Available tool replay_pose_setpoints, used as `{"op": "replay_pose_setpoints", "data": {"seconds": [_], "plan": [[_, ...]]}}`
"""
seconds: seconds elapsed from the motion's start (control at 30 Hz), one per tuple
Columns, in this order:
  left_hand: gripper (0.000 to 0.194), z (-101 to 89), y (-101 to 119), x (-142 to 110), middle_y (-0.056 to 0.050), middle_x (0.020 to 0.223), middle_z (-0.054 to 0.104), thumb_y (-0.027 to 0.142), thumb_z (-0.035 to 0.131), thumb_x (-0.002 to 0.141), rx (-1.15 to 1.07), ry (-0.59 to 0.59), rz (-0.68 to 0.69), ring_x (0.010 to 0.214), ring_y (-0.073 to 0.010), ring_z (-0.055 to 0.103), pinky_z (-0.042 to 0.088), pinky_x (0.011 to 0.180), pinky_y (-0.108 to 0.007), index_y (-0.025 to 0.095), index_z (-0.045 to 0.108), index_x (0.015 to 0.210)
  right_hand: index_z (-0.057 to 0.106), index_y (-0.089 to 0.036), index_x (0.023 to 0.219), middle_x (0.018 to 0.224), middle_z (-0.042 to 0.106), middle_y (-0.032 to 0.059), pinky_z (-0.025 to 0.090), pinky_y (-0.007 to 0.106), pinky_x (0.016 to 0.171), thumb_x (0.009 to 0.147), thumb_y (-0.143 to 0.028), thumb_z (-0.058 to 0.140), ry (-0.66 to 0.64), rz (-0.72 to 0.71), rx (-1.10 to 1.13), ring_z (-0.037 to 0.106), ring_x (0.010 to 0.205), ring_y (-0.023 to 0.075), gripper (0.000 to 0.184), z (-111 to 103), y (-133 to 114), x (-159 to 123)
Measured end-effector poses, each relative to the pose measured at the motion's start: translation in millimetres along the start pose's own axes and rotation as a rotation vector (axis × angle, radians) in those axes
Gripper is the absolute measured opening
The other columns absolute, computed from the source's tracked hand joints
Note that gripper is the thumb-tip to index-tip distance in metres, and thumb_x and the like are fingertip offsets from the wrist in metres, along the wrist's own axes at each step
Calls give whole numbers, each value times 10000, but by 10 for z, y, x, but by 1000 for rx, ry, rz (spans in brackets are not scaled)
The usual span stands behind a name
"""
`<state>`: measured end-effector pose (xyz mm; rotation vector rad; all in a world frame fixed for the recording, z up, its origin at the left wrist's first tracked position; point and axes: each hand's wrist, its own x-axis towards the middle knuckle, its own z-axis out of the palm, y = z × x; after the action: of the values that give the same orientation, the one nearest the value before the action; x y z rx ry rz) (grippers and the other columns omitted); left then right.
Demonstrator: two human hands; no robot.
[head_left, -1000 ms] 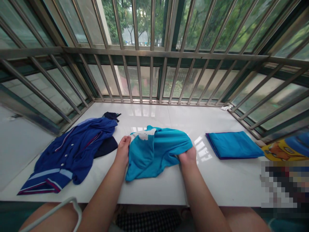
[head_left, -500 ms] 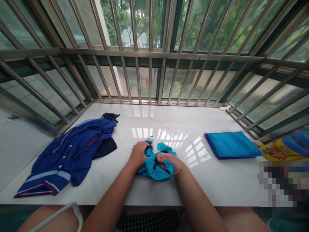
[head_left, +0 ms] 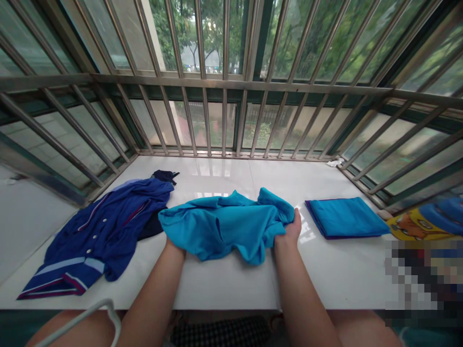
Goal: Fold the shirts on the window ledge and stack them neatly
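Observation:
A crumpled teal shirt (head_left: 224,224) is stretched out over the white tiled ledge (head_left: 231,284) in front of me. My right hand (head_left: 289,233) grips its right edge with fingers closed on the cloth. My left hand (head_left: 172,246) is almost wholly hidden under the shirt's left side, with only the wrist showing, and it seems to hold the cloth up there.
A dark blue buttoned garment (head_left: 104,231) lies spread at the left. A folded teal cloth (head_left: 345,217) rests at the right, with a yellow and blue printed item (head_left: 423,221) beyond it. Metal window bars (head_left: 224,86) fence the ledge. A white hanger (head_left: 83,315) sits at the lower left.
Half a second ago both hands held the teal shirt bunched together at the middle. They have since moved apart, spreading the shirt wide across the ledge.

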<state>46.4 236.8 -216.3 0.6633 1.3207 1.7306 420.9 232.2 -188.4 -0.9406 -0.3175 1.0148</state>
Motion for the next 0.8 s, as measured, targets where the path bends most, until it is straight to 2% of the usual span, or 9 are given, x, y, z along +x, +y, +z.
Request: {"op": "replay_pose_setpoints", "data": {"seconds": [0.13,0.2,0.27,0.37,0.5,0.57,0.63,0.7,0.8], "plan": [[191,60,-46,-51,4,878,698,391,645,926,-118,195,32,859,-193,734,634,917,-426,255,585,1046,576,-259,1175,1137,696,75,597,478,997,873,-532,730,331,-545,-550,681,1125,291,436,-66,57,-4],[198,86,-19,-131,2,976,710,359,637,945,-72,293,166,891,-165,729,618,924,-375,260,578,1107,597,-226,1264,1382,642,164,456,582,1187,923,-503,711,240,-790,-904,583,1352,344,454,-59,98,-95],[196,108,29,-241,-32,1074,733,374,620,996,117,283,347,965,-178,731,602,948,-367,250,610,1148,628,-209,1333,1493,608,191,278,680,1275,996,-491,634,-77,-856,-1222,522,1447,376,440,8,163,-223],[264,187,70,-442,-83,1236,756,396,570,1066,506,-55,568,1160,-236,723,571,1071,-428,246,678,1255,611,-229,1485,1502,639,185,220,713,1265,1015,-506,641,-516,-681,-1604,546,1433,394,546,190,276,-427],[393,396,8,-699,-83,1446,724,334,490,1110,866,-664,804,1456,-280,600,343,1327,-575,267,641,1467,699,-264,1422,1290,770,163,378,605,1155,1067,-389,585,-602,-428,-1854,680,1251,373,394,384,312,-589],[452,495,-34,-799,-85,1506,698,345,512,1106,959,-854,872,1526,-292,536,214,1372,-620,268,584,1545,762,-275,1291,1133,816,117,430,528,1110,1084,-326,530,-670,-353,-1736,734,1130,325,315,387,278,-606],[536,554,-56,-863,-100,1513,690,405,601,1067,1014,-901,877,1497,-310,559,175,1375,-632,270,551,1583,794,-270,1150,1070,825,84,486,452,1056,1069,-376,563,-780,-278,-1414,749,1062,291,266,336,236,-600],[559,562,-56,-881,-112,1411,740,426,682,1006,1044,-817,824,1361,-322,649,228,1351,-626,268,601,1536,788,-265,1087,1059,825,63,547,409,992,1026,-497,648,-776,-146,-942,753,1018,273,279,271,205,-591],[314,498,-28,-819,-82,1096,808,357,705,941,1019,-555,700,1068,-313,727,410,1218,-574,273,755,1240,750,-274,1099,1034,827,30,619,420,942,906,-622,795,-517,76,-264,773,961,257,401,220,179,-574]]}}
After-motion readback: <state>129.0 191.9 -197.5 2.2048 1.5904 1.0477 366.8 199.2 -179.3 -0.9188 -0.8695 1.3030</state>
